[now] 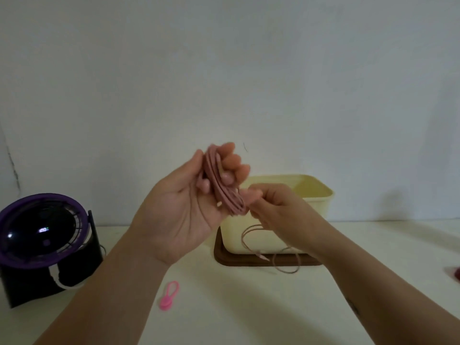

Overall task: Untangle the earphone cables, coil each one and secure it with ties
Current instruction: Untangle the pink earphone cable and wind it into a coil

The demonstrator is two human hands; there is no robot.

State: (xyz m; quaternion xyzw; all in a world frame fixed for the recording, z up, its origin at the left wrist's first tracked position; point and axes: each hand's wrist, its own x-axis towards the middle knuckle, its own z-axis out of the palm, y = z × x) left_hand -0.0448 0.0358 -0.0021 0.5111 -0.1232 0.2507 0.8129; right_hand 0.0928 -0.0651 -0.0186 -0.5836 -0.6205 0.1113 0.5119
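Observation:
My left hand (189,202) is raised above the table with a pink earphone cable coil (225,192) wound around its fingers. Its thumb and curled fingers hold the loops in place. My right hand (276,210) pinches the cable just below the coil's lower end. The loose tail of the cable (278,255) hangs down from that hand and loops over the table, ending in a plug. A pink cable tie (169,295) lies flat on the white table, below and between my forearms.
A cream box (316,195) stands on a brown tray (224,257) behind my right hand. A purple and black desk fan (42,245) sits at the left. A dark red object (455,272) shows at the right edge. A pale wall is behind the table.

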